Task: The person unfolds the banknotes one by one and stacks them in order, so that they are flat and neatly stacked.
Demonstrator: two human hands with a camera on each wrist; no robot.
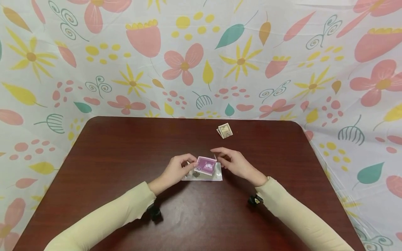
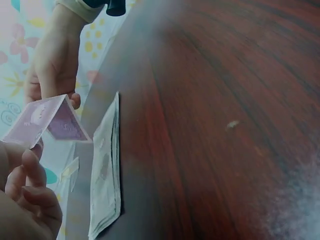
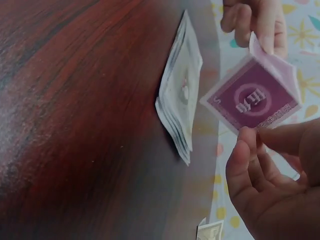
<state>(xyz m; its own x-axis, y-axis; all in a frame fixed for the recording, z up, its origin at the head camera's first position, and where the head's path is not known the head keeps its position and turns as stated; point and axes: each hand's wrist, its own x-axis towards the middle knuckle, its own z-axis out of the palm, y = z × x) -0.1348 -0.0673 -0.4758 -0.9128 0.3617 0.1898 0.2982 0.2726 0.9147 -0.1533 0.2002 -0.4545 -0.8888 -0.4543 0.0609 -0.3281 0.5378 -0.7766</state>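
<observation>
A purple banknote (image 1: 206, 166), marked with a 5, is bent along a crease into a tent shape, held between both hands. My left hand (image 1: 175, 169) pinches its left side between thumb and fingers. On the opposite side, the thumb and fingertips of my right hand (image 3: 280, 180) pinch the note's edge in the right wrist view. Beneath the note, a pale layered stack of paper notes (image 1: 216, 175) lies on the table, apart from it in both wrist views.
A small folded beige banknote (image 1: 225, 131) lies near the table's far edge, right of centre. The dark red-brown wooden table (image 1: 125, 139) stands against a flower-patterned cloth (image 1: 201, 97). A black wrist camera (image 1: 154, 212) hangs under the left sleeve, another device (image 1: 255, 200) under the right.
</observation>
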